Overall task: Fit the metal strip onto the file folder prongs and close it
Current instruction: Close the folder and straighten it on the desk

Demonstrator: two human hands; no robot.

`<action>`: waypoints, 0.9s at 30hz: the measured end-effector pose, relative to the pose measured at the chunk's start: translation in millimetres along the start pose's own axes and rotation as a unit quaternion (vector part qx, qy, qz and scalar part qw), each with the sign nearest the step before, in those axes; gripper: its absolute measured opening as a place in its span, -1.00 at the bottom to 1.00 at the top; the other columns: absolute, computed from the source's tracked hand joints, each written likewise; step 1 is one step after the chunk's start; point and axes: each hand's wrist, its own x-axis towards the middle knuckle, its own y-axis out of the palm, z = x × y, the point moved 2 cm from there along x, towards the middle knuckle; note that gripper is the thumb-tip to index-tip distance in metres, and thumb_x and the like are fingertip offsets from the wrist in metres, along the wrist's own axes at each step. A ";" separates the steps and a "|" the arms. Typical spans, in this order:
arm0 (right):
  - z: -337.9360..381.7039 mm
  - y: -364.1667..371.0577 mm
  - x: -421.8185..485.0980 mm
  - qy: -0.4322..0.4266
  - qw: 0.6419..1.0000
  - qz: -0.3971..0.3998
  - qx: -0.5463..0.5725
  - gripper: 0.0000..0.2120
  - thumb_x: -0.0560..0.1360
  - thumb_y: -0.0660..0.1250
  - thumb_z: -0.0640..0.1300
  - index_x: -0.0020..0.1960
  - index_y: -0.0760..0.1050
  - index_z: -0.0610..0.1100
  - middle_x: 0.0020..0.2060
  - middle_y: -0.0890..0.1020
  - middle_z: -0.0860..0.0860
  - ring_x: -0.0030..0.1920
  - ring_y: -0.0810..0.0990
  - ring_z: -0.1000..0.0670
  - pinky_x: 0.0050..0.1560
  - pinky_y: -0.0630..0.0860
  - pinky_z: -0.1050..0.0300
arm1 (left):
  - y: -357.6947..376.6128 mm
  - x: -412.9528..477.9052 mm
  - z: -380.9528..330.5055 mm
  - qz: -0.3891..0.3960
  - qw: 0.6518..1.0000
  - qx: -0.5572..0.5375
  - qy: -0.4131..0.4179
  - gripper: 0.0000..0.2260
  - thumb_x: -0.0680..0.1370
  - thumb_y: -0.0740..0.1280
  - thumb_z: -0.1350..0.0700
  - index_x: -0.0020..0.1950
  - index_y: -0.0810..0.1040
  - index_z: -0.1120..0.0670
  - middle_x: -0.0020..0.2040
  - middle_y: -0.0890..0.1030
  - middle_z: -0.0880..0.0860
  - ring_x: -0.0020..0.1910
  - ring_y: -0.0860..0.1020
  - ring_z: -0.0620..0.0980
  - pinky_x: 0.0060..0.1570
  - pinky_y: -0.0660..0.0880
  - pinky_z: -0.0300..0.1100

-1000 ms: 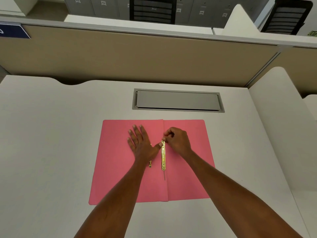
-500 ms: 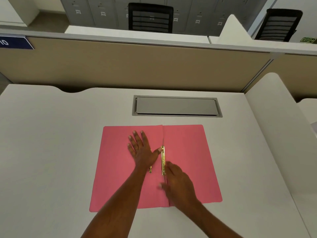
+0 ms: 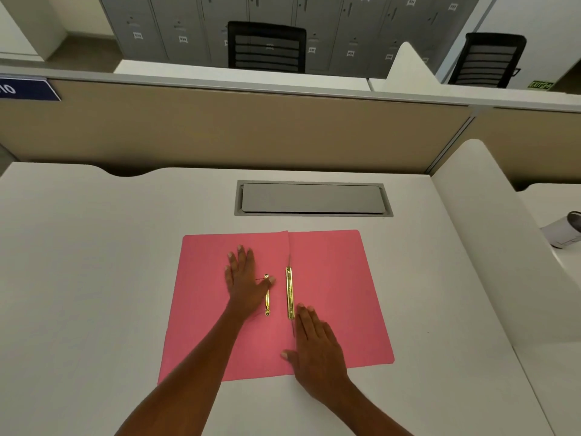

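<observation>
Pink file folder point(image 3: 330, 294) lying open and flat on white desk point(image 3: 94, 278), spine crease running front to back near centre. Grey cable-tray lid point(image 3: 312, 198) set into desk just beyond folder's far edge. Beige partition point(image 3: 220, 130) behind desk; two black chairs point(image 3: 266, 47) and grey lockers point(image 3: 163, 23) beyond. White cylindrical object point(image 3: 562, 231) at right, on neighbouring surface, only partly in view.

Left hand point(image 3: 243, 280) flat on left leaf, palm down, fingers spread, holding nothing; thumb tip lying across upper part of shorter gold metal strip point(image 3: 267, 298). Right hand point(image 3: 317, 344) flat near spine at folder's near edge, palm down, fingers extended and together, gripping nothing; fingertips just beside lower end of longer gold fastener bar point(image 3: 289, 292).

Both gold pieces parallel to spine, side by side, a gap of pink between. Thin prong point(image 3: 293, 329) projecting from near end of fastener bar along crease. Shorter strip loose on left leaf, not fitted.
</observation>
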 end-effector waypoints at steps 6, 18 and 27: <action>-1.3 6.3 2.9 0.003 1.000 0.019 0.004 -0.09 0.50 0.45 0.28 0.64 0.27 -0.20 0.63 0.32 -0.11 0.62 0.33 -0.18 0.52 0.35 -0.14 | 4.9 -48.2 36.0 -0.037 0.995 0.073 0.059 -0.22 0.63 -0.08 -0.34 0.74 -0.15 0.04 0.72 -0.24 0.00 0.71 -0.27 0.06 0.70 -0.22 0.16; -5.5 13.9 -1.0 -0.012 1.000 0.020 0.018 -0.14 0.60 0.26 0.29 0.70 0.08 -0.15 0.70 0.10 -0.07 0.69 0.09 -0.14 0.62 0.20 -0.14 | 9.9 -143.1 64.3 -0.150 0.976 0.140 -0.073 -0.34 0.67 -0.06 -0.31 0.73 0.09 -0.07 0.74 0.08 0.11 0.73 0.03 0.20 0.65 -0.01 0.29; -10.6 22.2 -21.6 0.000 1.000 0.009 -0.012 -0.19 0.65 -0.13 0.39 0.70 0.12 -0.12 0.67 0.23 -0.12 0.64 0.22 -0.22 0.63 -0.18 -0.10 | 3.9 -186.1 58.3 -0.165 0.955 0.074 -0.237 -0.07 0.47 0.02 -0.56 0.72 0.06 -0.05 0.73 0.06 0.22 0.72 0.00 0.26 0.61 0.01 0.36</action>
